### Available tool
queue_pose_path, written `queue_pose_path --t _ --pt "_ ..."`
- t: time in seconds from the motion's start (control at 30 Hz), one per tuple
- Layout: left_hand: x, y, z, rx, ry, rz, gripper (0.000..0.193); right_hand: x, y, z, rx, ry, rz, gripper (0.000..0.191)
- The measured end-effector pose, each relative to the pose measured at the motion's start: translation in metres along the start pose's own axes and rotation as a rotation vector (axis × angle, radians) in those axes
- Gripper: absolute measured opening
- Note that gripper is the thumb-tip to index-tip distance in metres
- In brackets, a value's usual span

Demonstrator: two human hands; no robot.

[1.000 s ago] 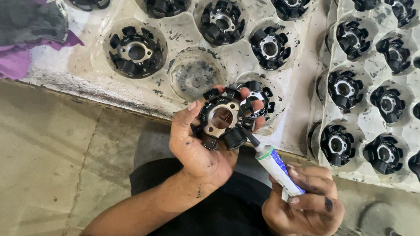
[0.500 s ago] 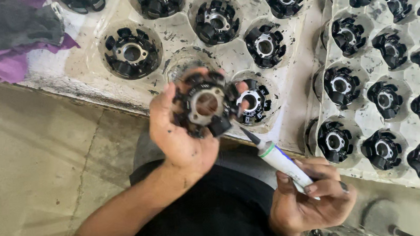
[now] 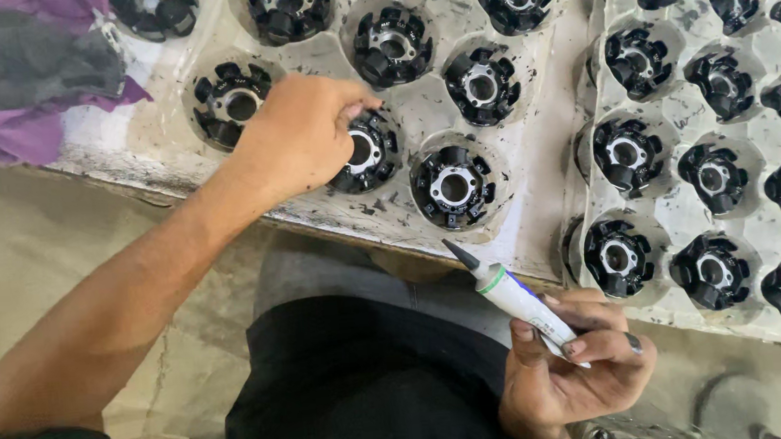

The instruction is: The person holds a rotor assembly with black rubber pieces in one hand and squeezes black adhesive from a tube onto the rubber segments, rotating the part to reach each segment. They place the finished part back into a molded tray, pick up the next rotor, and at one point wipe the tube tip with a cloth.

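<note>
While the left hand (image 3: 296, 139) grips a black part (image 3: 362, 152) near the tray edge (image 3: 173, 176), the right hand (image 3: 574, 372) clasps a tube (image 3: 513, 298).

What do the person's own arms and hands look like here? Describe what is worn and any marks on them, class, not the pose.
Both hands are bare, with no gloves. The left hand and its forearm are uncovered up to a dark sleeve near the elbow. The right hand wears a dark ring on one finger, and its fingertips and nails show dark, greasy smudges. No watch or wristband shows.
</note>
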State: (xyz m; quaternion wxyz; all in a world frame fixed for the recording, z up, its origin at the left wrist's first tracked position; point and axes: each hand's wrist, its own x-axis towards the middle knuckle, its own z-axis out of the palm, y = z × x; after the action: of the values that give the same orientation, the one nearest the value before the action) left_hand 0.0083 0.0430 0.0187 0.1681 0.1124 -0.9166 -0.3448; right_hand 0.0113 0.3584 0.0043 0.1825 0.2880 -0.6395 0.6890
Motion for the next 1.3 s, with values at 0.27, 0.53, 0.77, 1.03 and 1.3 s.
queue_pose_path --t 0.27,0.53,0.77,1.03,1.3 --pt "0.010 0.059 0.024 0.011 -0.029 0.232 0.021 0.038 0.021 -0.008 0.142 0.172 -0.004 0.048" --pt "0.007 0.082 0.069 0.149 -0.049 0.437 0.060 0.041 0.025 -0.032 0.518 0.093 0.248 0.034" --pt "-0.029 0.116 0.018 -0.325 -0.123 0.230 0.044 0.056 0.029 -0.041 0.745 0.173 0.594 0.034" --pt "-0.058 0.116 -0.019 -0.856 0.079 0.270 0.060 0.046 0.028 -0.029 0.756 0.118 0.624 0.036" --pt "-0.060 0.092 0.001 -2.174 0.206 0.108 0.053 0.010 -0.014 -0.010 0.606 0.046 0.348 0.037"
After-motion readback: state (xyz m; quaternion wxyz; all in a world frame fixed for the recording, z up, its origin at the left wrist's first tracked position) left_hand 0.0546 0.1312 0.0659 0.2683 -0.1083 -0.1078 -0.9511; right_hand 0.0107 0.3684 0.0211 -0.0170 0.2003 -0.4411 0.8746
